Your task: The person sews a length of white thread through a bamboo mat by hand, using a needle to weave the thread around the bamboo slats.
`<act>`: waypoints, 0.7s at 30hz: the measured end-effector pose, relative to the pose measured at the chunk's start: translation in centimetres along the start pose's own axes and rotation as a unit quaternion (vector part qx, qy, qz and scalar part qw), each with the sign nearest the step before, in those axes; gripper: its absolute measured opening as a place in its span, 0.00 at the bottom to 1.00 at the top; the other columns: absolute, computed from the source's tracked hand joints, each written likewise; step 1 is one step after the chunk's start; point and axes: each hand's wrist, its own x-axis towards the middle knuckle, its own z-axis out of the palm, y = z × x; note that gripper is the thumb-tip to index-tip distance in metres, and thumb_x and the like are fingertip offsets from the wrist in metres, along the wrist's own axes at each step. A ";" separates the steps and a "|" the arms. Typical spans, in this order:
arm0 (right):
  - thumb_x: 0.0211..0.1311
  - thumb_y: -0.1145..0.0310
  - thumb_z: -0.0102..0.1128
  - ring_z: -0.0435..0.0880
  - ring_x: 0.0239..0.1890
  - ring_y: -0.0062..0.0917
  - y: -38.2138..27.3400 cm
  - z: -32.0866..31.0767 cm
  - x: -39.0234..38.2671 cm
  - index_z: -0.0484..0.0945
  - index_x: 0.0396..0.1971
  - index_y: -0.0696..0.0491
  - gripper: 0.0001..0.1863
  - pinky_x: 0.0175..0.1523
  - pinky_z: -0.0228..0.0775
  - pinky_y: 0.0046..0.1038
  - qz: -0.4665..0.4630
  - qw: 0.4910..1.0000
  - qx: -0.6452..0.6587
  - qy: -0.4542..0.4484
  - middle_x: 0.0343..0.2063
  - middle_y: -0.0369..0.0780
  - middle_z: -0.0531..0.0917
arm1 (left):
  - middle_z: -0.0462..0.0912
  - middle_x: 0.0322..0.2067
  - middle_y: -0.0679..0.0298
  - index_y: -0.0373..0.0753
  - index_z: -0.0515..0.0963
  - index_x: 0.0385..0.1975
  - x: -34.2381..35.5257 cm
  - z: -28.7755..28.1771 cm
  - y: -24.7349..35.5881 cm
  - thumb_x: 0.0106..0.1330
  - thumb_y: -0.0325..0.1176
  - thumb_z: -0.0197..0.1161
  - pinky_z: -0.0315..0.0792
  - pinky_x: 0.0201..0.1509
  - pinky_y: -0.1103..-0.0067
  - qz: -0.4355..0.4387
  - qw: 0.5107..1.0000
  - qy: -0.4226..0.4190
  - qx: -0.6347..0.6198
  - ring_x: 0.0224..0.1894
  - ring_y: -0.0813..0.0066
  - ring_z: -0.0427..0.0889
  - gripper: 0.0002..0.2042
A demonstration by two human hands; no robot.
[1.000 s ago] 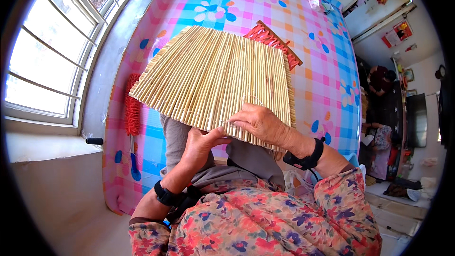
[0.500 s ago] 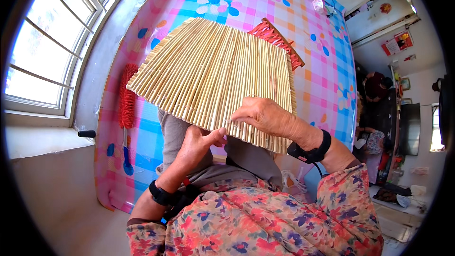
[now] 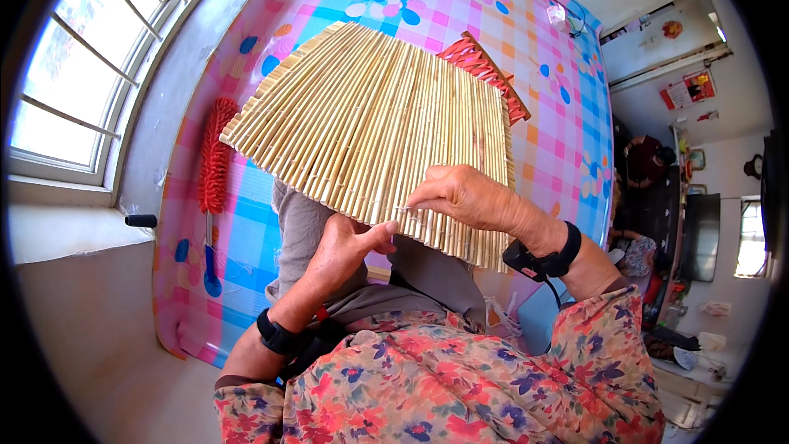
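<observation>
A mat of thin straw-coloured stalks [image 3: 370, 123], laid side by side, rests tilted over my lap with its near edge toward me. Beneath that edge is my left hand [image 3: 335, 251], closed on the mat with its thumb against the rim. My right hand [image 3: 472, 197] lies over the mat's near right part, thumb and forefinger pinched together. A thin whitish bit shows at those fingertips, too small to name. The two hands are a short way apart along the edge.
A checked, flowered sheet [image 3: 567, 144] covers the surface around me. To the left lies a red fluffy duster [image 3: 218, 156] with a blue handle. Red woven strips on a brown bar [image 3: 493, 74] stick out behind the mat. Another person [image 3: 645, 160] is at far right.
Both hands keep their hold at the mat's near edge, with only a slight shift. The view has turned a little, so the surroundings sit slightly differently.
</observation>
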 end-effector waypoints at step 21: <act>0.50 0.71 0.55 0.79 0.32 0.36 -3.1 -1.9 2.5 0.79 0.25 0.55 0.05 0.36 0.71 0.34 -0.023 0.978 -0.163 -0.125 0.25 0.43 0.77 | 0.81 0.25 0.59 0.26 0.77 0.35 0.2 0.1 -0.5 0.59 0.35 0.65 0.75 0.32 0.81 0.014 1.000 -0.006 -0.026 0.26 0.77 0.80 0.15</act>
